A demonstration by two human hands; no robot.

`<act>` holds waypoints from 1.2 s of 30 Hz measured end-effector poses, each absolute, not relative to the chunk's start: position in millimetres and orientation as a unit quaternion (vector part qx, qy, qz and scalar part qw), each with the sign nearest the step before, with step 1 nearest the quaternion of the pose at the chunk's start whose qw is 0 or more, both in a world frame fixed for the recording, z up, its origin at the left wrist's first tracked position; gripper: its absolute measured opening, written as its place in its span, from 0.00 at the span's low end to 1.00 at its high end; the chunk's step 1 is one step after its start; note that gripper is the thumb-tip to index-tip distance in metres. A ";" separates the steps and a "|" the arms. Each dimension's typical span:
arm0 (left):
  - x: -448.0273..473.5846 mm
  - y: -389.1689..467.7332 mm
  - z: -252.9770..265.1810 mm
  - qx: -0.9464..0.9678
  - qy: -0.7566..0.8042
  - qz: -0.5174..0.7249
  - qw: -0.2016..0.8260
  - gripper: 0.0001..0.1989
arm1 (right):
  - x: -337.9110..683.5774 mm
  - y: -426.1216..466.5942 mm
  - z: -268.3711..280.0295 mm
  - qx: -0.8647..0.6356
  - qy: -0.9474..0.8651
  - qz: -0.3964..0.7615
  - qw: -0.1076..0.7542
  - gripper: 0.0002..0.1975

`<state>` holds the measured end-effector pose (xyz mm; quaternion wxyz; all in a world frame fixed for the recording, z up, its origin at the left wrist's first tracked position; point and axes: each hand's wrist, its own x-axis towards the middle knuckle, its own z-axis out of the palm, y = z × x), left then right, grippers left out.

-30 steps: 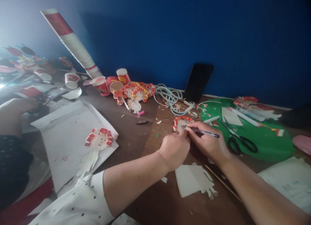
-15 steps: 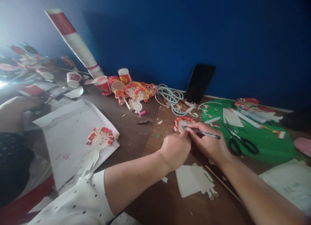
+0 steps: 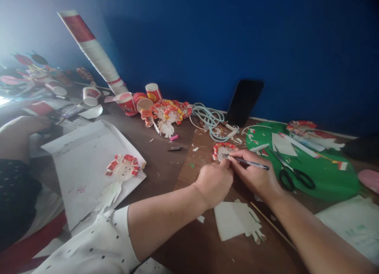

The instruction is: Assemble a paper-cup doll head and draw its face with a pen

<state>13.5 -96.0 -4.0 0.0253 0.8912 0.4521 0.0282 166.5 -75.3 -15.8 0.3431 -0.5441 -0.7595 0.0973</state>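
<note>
A pen (image 3: 250, 162) is gripped in my right hand (image 3: 259, 173), its tip down on a small paper doll face (image 3: 220, 151) fringed with red and white curled strips. My left hand (image 3: 215, 183) is closed at the near edge of that paper face, fingers against it; the lower part is hidden behind both hands. Just below my hands lies a white paper cutout (image 3: 237, 220) with finger-like strips. A finished-looking doll with a red fringe and a drawn face (image 3: 122, 169) rests on a white envelope (image 3: 74, 159) to the left.
Black-handled scissors (image 3: 291, 173) lie on a green round sheet (image 3: 328, 181) at the right. A phone (image 3: 244, 102) leans on the blue wall beside a coiled cable (image 3: 209, 118). Paper cups (image 3: 126, 104) stand behind. Another person's hand (image 3: 32, 126) is at far left. A thin stick (image 3: 272, 224) lies nearby.
The view has shifted very slightly. Both hands and the pen keep nearly the same place on the paper face.
</note>
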 end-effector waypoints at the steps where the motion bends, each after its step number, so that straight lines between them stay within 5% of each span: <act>1: 13.6 -95.9 -3.7 0.891 0.453 0.026 0.025 0.14 | 166.6 -75.4 -15.6 -0.543 -0.760 0.098 0.344 0.08; 24: 14.8 -95.8 0.1 0.888 0.457 -0.004 0.038 0.14 | 165.6 -76.2 -14.7 -0.547 -0.760 0.089 0.339 0.08; 36: 12.0 -96.3 3.6 0.890 0.453 -0.007 0.053 0.12 | 175.5 -77.1 -7.2 -0.571 -0.701 0.007 0.427 0.06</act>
